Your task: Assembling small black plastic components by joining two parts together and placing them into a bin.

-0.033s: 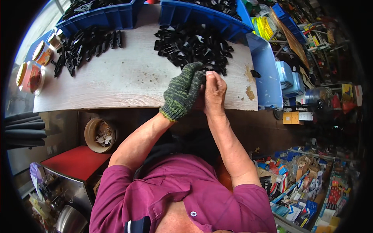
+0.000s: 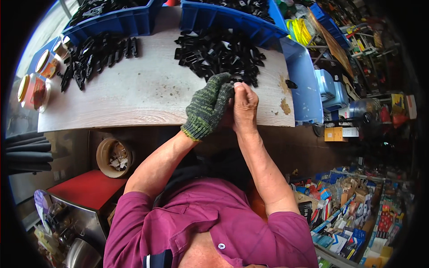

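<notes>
My left hand [image 2: 206,108], in a green and black knit glove, is closed and pressed against my right hand [image 2: 245,108] above the front part of the table. My right hand is bare, its thumb and fingers pinched together. Whatever lies between the two hands is hidden by the fingers. Just beyond them is a heap of black clip-like plastic parts [image 2: 219,51], its near edge close to my fingertips. Farther left, more black clips [image 2: 96,56] lie in a rough row on the pale wooden table [image 2: 143,100].
Two blue bins [image 2: 232,18] [image 2: 111,26] of black parts stand along the back. Lidded jars [image 2: 32,91] line the left edge. A light blue tub [image 2: 304,85] adjoins the right edge. Below are a waste bucket [image 2: 102,156] and a red-topped cabinet [image 2: 87,188]; boxed goods [image 2: 348,236] fill the lower right.
</notes>
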The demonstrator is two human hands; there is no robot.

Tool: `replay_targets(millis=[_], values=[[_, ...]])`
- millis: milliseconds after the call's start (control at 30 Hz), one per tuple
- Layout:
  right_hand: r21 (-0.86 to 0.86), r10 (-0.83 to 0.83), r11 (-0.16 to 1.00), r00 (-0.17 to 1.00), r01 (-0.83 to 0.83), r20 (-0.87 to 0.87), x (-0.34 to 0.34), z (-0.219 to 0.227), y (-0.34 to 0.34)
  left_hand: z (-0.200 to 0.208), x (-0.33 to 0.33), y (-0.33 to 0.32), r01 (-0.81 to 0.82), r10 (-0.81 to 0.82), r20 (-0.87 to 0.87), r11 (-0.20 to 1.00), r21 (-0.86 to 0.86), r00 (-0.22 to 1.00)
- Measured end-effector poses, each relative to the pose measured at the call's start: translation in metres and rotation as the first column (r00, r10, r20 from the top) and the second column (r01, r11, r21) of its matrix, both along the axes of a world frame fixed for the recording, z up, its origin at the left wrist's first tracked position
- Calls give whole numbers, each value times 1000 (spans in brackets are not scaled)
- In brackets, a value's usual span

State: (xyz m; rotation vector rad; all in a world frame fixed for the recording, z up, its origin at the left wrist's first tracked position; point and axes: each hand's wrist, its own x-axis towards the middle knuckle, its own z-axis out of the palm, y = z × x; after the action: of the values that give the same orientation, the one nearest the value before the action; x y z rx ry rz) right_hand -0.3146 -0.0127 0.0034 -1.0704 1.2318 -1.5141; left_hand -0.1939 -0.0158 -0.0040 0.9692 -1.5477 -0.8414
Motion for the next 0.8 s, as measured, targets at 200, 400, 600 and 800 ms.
replay_targets(millis=[200,400,600,800], values=[[176,0,984,996,-16,90,-21,1,0,-3,2,10,52,-18,-257,990,128,966],[352,-464,813,881,463,-86,-135,30,-41,-11,30,38,-27,49,-209,994,106,977],[262,-830,533,558,804,-24,-222,21,-61,1,28,36,31,49,-311,968,247,949],[333,-227,915,973,227,-37,-144,23,-35,0,26,33,-11,51,-178,976,215,983]])
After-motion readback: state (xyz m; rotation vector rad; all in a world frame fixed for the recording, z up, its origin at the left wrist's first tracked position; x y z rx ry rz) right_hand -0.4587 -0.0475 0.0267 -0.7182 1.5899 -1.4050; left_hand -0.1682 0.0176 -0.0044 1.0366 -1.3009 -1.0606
